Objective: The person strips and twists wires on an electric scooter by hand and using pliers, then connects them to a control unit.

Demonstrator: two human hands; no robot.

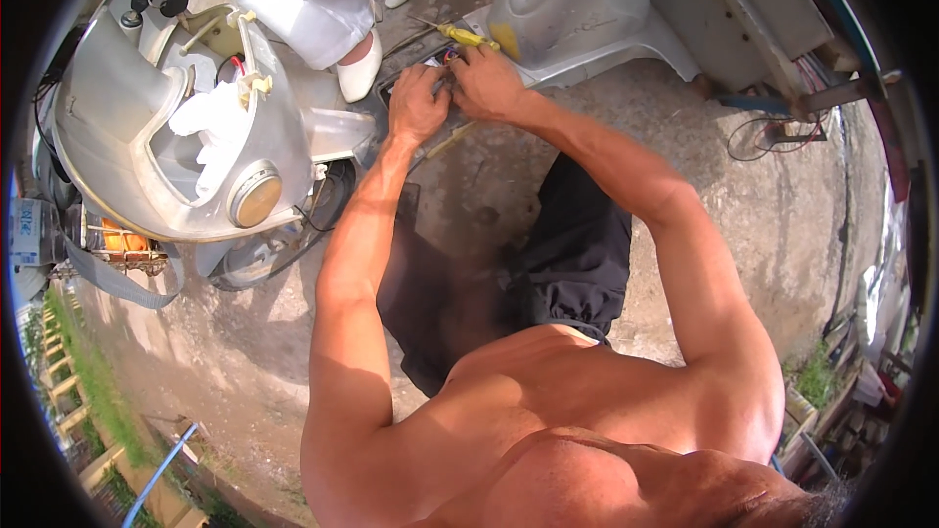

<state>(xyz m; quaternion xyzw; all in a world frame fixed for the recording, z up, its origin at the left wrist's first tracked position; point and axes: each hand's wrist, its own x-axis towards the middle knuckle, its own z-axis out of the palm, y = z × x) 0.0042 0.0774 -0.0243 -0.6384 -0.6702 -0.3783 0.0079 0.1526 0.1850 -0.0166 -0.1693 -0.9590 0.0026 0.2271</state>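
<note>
Out at arms' length, the bent-fingered left hand (419, 103) and right hand (487, 86) meet over small multicoloured wires (450, 56); whether either grips them, I can't tell. Just beyond sits a slim yellow-handled screwdriver (464, 36); farther left, a silver-grey plastic scooter front (108, 132).

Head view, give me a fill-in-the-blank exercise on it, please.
The tool handle beside the right hand is coloured ____.
The silvery shell with the round disc is to the ____ of the left hand.
The shoe nearest the left hand is coloured ____.
Missing words: yellow; left; white.
</note>
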